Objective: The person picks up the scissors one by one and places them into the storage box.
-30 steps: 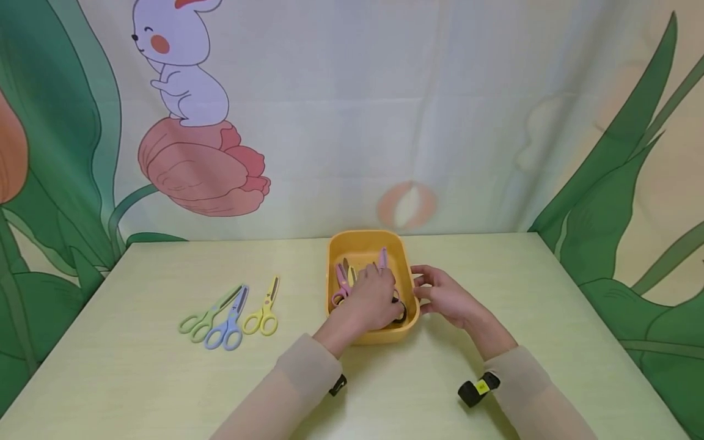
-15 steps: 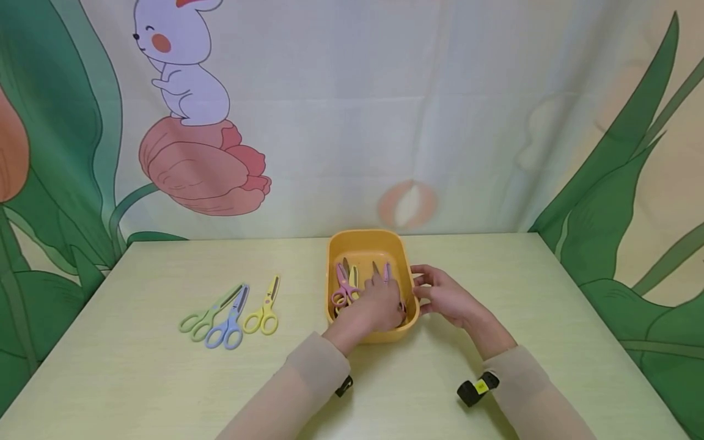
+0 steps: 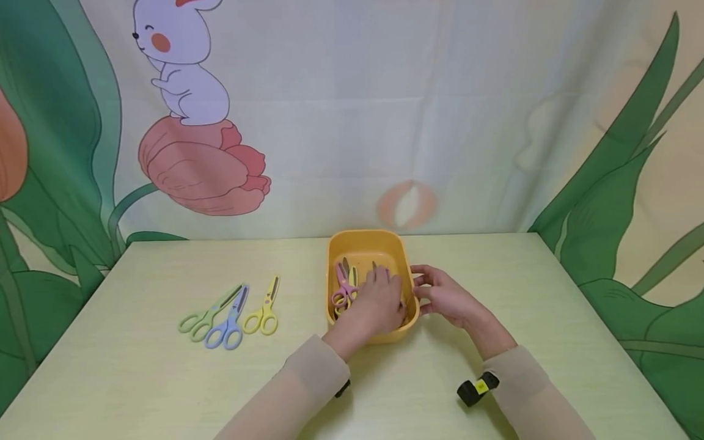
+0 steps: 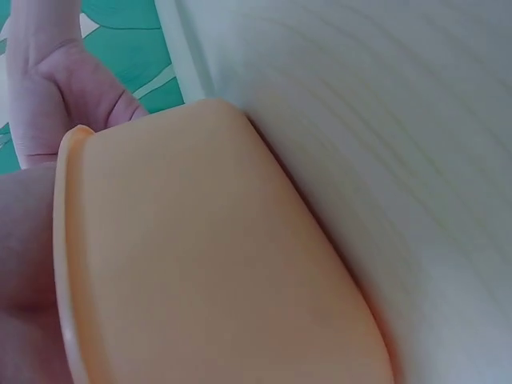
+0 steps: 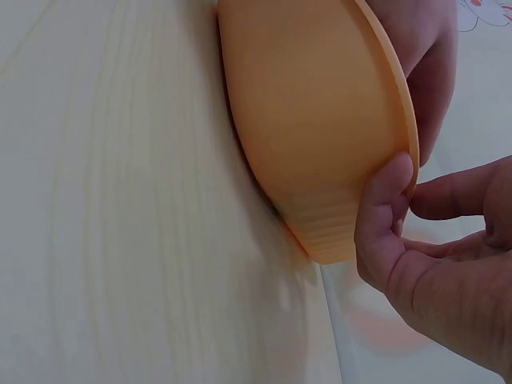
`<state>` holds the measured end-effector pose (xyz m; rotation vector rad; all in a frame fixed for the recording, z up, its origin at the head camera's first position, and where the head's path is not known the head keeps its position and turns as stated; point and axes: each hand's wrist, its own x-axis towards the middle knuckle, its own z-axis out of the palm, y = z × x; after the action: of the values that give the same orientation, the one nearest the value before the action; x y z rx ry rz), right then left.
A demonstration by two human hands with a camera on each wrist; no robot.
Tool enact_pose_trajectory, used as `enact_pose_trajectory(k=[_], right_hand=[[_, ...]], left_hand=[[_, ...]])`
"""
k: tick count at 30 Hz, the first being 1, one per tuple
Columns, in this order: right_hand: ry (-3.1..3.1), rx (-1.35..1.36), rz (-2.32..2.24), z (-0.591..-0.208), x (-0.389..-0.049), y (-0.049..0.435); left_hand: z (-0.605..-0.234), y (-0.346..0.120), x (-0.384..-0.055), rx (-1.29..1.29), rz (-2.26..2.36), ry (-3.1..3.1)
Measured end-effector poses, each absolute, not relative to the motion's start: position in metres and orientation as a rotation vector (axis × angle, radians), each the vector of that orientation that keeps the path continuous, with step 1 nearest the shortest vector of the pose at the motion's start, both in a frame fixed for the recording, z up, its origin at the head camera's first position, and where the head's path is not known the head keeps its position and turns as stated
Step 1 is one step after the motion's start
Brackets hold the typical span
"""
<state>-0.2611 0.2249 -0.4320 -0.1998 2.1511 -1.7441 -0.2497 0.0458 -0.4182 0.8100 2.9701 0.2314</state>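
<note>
My left hand (image 3: 376,305) reaches down into a yellow plastic bin (image 3: 368,237). Its fingers lie over a pair of purple scissors, which they mostly hide, so I cannot tell if they grip it. Pink-handled scissors (image 3: 342,282) and a yellow pair (image 3: 353,276) lie beside that hand in the bin. My right hand (image 3: 448,299) is at the bin's right side. In the right wrist view its thumb and a finger pinch the bin's rim (image 5: 404,104). The left wrist view shows mainly the bin's outer wall (image 4: 200,240).
Green scissors (image 3: 208,318), blue scissors (image 3: 231,321) and yellow scissors (image 3: 265,311) lie on the pale table (image 3: 137,379), left of the bin. A printed curtain (image 3: 330,122) hangs behind the table's far edge.
Inside the bin, my left hand has shifted slightly right, and the purple scissors have moved nearer to me and are more covered. My right hand has stayed at the bin's side.
</note>
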Motion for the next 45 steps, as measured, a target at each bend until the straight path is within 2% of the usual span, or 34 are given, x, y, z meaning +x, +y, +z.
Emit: enact_pose_trajectory(k=[11,24,45], right_hand=[[2.134,-0.208,-1.76,-0.433,-0.26,0.227],[2.124,-0.204,-1.774,-0.434,-0.262,0.228],[2.132,-0.18,-1.767,-0.436,-0.263,0.227]], left_hand=[[-0.409,0.028,-0.24,0.909,0.34,3.06],[-0.402,-0.014,-0.237,1.024,0.444,3.212],[-0.4,-0.071,-0.249,0.881,0.469,3.285]])
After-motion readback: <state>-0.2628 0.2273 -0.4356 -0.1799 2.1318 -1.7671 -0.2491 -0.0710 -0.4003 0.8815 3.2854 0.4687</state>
